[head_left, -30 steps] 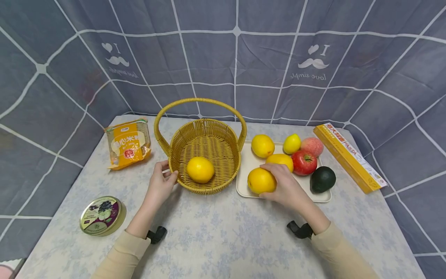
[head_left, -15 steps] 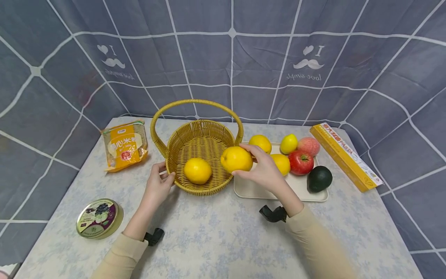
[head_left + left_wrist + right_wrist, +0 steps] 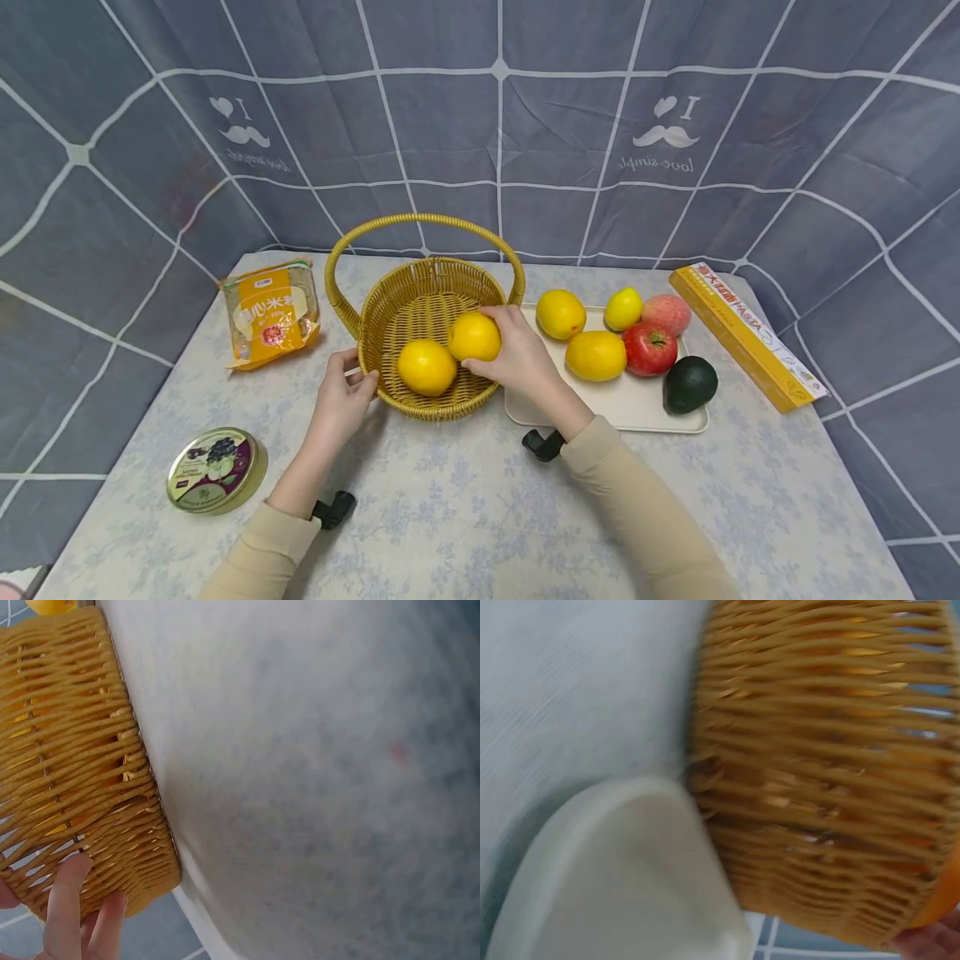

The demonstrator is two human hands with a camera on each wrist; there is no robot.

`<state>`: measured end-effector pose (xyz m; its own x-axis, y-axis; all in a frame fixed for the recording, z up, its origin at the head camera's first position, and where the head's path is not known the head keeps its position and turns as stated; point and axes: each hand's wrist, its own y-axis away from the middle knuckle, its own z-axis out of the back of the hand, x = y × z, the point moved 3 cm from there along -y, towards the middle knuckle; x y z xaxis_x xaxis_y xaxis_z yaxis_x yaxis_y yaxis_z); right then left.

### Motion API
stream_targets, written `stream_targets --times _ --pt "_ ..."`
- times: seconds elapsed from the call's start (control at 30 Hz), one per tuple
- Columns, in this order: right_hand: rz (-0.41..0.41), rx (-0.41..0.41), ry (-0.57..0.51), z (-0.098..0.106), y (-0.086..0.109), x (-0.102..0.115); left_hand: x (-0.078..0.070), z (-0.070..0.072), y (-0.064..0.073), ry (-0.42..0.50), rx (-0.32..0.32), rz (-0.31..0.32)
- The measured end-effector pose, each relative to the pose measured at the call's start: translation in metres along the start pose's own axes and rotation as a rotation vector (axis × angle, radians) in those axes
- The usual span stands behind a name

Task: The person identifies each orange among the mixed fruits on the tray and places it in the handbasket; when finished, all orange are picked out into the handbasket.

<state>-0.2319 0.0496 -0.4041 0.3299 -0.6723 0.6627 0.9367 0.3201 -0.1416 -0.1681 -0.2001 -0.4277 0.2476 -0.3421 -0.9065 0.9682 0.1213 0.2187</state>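
A round wicker basket (image 3: 382, 317) with a tall arched handle stands on the table. My left hand (image 3: 345, 392) holds its left side near the rim, thumb at the top edge; the left wrist view shows fingers (image 3: 66, 900) against the woven wall. One yellow lemon (image 3: 427, 367) lies inside the basket. With my right hand (image 3: 521, 354) I grip another large yellow lemon (image 3: 474, 337), over the right part of the basket beside the first. In the right wrist view, the basket wall (image 3: 817, 765) hides most of this fruit.
Right of the basket, a cream tray (image 3: 622, 408) bears two large yellow lemons (image 3: 596, 356), a smaller yellow fruit (image 3: 623, 309), a peach (image 3: 667, 315), a red apple (image 3: 649, 349) and an avocado (image 3: 690, 385). A pasta box (image 3: 746, 337), an orange food bag (image 3: 272, 315) and a round tin (image 3: 213, 470) lie farther out.
My right hand has lifted a lemon from the tray and carried it left over the rim into the basket's space. The left hand has stayed at the basket.
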Motion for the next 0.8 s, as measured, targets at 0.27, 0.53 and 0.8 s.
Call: stream_targets --times 0.27,0.53,0.8 --pt "0.046 0.016 0.087 -0.0082 -0.0004 -0.004 0.0009 -0.0028 -0.0008 -0.037 -0.011 -0.004" --pt "0.107 0.083 0.146 -0.0083 -0.0022 -0.007 0.0007 -0.002 -0.0014 -0.051 -0.021 -0.007" --pt "0.208 0.134 0.185 -0.0099 -0.0043 -0.0058 0.0009 -0.0011 -0.0015 -0.036 -0.019 0.006"
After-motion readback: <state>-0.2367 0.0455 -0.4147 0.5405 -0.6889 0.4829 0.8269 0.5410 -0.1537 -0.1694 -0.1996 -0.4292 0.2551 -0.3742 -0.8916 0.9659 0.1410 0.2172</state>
